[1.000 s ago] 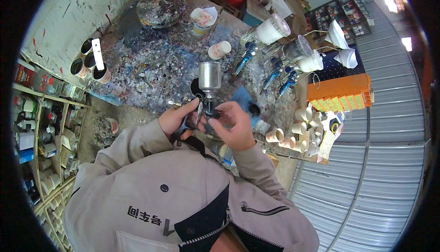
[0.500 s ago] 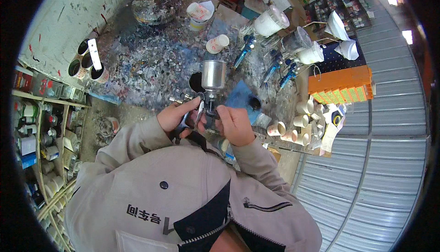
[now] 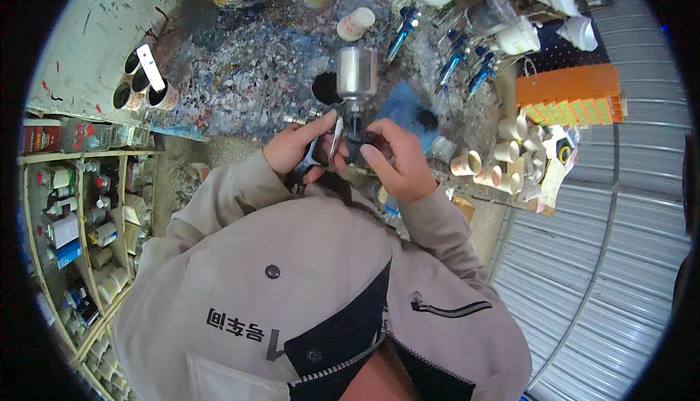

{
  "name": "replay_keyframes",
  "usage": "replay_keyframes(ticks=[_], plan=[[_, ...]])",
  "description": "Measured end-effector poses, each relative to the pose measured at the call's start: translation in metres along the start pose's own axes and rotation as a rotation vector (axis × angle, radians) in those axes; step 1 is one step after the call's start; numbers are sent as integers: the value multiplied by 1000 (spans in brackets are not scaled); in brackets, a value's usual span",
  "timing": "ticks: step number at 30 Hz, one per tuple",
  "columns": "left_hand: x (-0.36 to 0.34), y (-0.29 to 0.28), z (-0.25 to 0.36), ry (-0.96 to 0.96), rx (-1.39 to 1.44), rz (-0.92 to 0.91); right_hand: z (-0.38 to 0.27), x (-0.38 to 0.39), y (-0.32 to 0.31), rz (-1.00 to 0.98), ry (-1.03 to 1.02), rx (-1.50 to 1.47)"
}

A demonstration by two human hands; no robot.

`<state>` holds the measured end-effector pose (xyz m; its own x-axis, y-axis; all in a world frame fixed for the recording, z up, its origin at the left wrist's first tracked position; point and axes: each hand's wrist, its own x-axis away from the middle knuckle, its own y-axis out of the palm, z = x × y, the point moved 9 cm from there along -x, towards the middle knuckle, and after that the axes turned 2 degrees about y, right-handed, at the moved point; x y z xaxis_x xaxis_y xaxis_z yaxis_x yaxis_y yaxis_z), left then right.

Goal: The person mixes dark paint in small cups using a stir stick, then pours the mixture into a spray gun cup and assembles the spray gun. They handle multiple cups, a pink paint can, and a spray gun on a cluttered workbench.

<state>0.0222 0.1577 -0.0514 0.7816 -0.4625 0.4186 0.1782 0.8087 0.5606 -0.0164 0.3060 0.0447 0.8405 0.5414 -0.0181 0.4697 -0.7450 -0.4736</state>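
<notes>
My left hand point(image 3: 297, 149) is closed round the handle and trigger of a metal spray gun point(image 3: 337, 141), held in front of my chest at the near edge of the table. A silver paint cup point(image 3: 357, 71) stands on top of the gun. Beside the gun's dark front end is my right hand point(image 3: 405, 162), its thumb and forefinger spread apart; the other fingers are curled in shadow, and whether they touch the nozzle is hard to see. Beyond the right hand lies a blue cloth point(image 3: 403, 113) with a dark stain.
The table point(image 3: 240, 73) is crusted with paint and has a dark round opening point(image 3: 325, 89). Blue-handled spray guns point(image 3: 453, 62) lie at the right, near an orange box point(image 3: 569, 95) and several paper cups point(image 3: 467, 162). Dark-filled cups point(image 3: 162, 95) stand left, above a shelf point(image 3: 87, 154).
My right thumb and forefinger have come apart from their pinch at the gun's front end. The left hand keeps its hold. The whole view has shifted, so the table sits higher.
</notes>
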Motion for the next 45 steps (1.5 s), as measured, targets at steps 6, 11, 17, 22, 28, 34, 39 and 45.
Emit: replay_keyframes(ticks=[6,11,17,22,28,34,39,45], plan=[[-2,14,1,12,-13,12,31,8,-5,-55,83,14],[-14,38,-3,37,-51,-9,68,27,-17,-72,388,-212],[-32,77,-15,17,-18,12,31,51,-73,182,31,-167],[-42,110,-20,15,-78,-24,66,73,-92,-8,237,-165],[-46,128,-31,-7,-65,65,68,80,-109,173,66,-308],[-44,142,-45,42,1,130,71,88,-118,-29,99,-202],[-41,150,-61,70,35,170,70,84,-121,15,15,-250],[-37,156,-83,92,84,216,76,91,-111,-230,-9,-168]])
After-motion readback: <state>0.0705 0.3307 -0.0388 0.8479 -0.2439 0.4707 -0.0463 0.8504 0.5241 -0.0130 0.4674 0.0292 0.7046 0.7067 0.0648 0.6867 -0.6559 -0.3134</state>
